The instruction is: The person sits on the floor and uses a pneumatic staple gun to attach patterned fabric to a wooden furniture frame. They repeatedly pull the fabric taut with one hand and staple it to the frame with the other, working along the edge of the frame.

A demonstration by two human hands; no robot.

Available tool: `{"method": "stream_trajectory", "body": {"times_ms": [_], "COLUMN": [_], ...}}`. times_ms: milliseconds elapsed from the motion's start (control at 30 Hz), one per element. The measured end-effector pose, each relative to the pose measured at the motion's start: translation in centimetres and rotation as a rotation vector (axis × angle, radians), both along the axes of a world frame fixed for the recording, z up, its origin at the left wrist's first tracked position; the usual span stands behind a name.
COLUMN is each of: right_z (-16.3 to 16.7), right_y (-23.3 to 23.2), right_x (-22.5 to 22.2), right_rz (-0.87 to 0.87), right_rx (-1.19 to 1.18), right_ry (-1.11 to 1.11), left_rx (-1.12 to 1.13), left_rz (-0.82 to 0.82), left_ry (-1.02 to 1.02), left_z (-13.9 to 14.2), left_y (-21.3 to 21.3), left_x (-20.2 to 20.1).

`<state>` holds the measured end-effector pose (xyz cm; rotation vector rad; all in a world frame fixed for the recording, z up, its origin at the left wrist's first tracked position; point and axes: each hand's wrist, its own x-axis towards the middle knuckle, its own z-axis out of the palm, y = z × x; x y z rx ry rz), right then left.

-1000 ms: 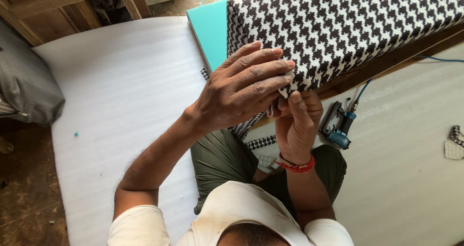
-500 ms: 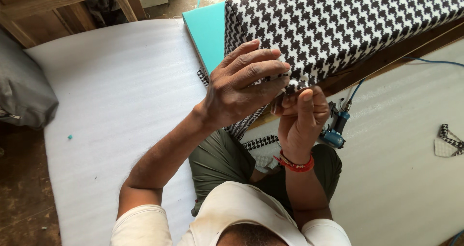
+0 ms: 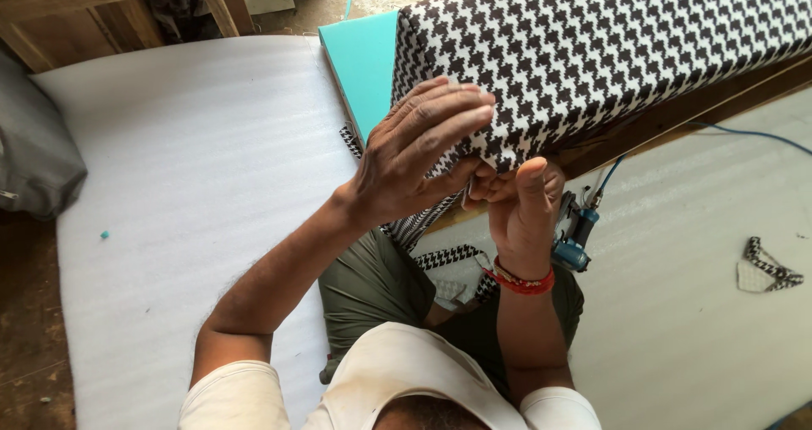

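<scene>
A: Where's the work sitting?

B: On the upholstered cushion, covered in black-and-white houndstooth cloth, which lies across the upper right of the view. Its near corner is right above the person's lap. A teal foam edge shows at its left end, and a dark wooden frame edge runs under its lower side.

A: Hands?

B: The left hand lies palm down over the corner, fingers spread and pressing the cloth flat. The right hand comes up from below, wrist bent, thumb up, fingers curled in at the corner. It seems to pinch the cloth fold there, but the left hand covers the contact, so I cannot tell for sure.

A: Arms?

B: Left forearm reaches in diagonally from the lower left. Right forearm is near upright, with a red wristband.

A: Risks?

B: My read: if the left hand eases off, the cloth could go slack and the corner would pucker. An uneven pull would skew the pattern at the fold. The blue power tool and its blue hose lie just beside the right wrist on the white foam sheet, so an elbow could snag them. A cloth scrap lies well apart, no issue.
</scene>
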<state>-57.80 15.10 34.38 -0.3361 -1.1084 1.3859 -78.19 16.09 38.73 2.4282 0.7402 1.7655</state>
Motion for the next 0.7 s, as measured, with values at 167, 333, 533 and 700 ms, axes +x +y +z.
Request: {"method": "stream_trajectory", "body": {"times_ms": [167, 333, 533, 700], "right_z": [1.0, 1.1, 0.6, 0.2], "right_y": [-0.9, -1.3, -1.4, -1.5], "right_x": [-0.3, -1.0, -1.7, -2.1], "right_rz": [-0.038, -0.066, -0.112, -0.142], "right_rx": [-0.100, -0.083, -0.022, 0.005], "right_ry": [0.003, 0.033, 0.037, 0.003], "left_rx": [-0.044, -0.041, -0.044, -0.057], "left_rz": [0.074, 0.062, 0.071, 0.107], "left_ry": [-0.023, -0.036, -0.054, -0.107], "left_z": [-0.6, -0.6, -0.4, -0.2], "left_y": [-0.4, -0.4, -0.5, -0.7], "left_x": [0.6, 0.6, 0.7, 0.8]}}
